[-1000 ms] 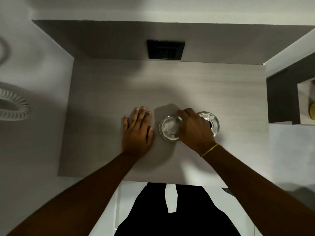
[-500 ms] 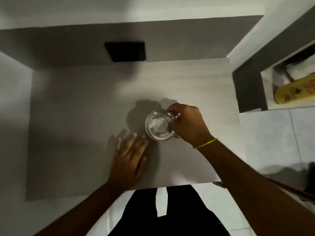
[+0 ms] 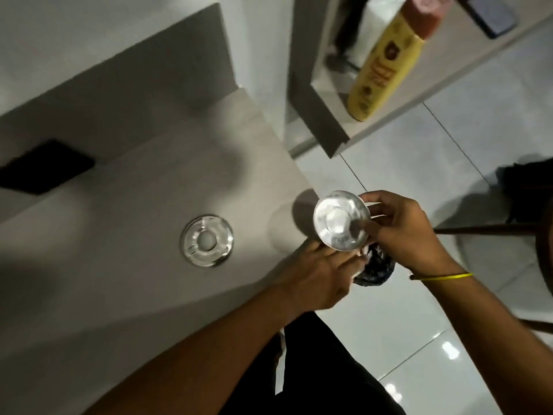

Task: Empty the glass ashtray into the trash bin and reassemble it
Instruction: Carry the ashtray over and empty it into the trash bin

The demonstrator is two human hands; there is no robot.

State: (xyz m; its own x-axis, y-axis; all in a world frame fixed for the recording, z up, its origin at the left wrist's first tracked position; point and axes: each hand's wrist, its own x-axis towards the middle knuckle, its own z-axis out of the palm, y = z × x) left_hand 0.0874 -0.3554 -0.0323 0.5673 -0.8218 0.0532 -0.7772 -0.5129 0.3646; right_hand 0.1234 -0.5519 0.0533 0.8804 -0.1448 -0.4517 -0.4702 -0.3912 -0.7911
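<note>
My right hand (image 3: 401, 232) grips the glass ashtray bowl (image 3: 341, 224) by its rim and holds it in the air past the right edge of the grey table (image 3: 119, 295). Under the bowl, mostly hidden by my hands, a dark trash bin with a black liner (image 3: 377, 268) stands on the floor. My left hand (image 3: 320, 271) reaches toward the underside of the bowl with fingers apart, blurred; contact cannot be told. The ashtray's glass lid (image 3: 206, 240), a ring with notches and a centre hole, lies flat on the table.
A black wall socket (image 3: 45, 167) sits at the back of the table. A shelf unit (image 3: 329, 124) at the upper right holds a yellow bottle (image 3: 386, 61). A dark chair (image 3: 538, 235) stands on the white tiled floor at right.
My right hand lifted the glass bowl off the table and carried it right, past the table edge, over the bin. My left hand left the table and followed. The view swung right.
</note>
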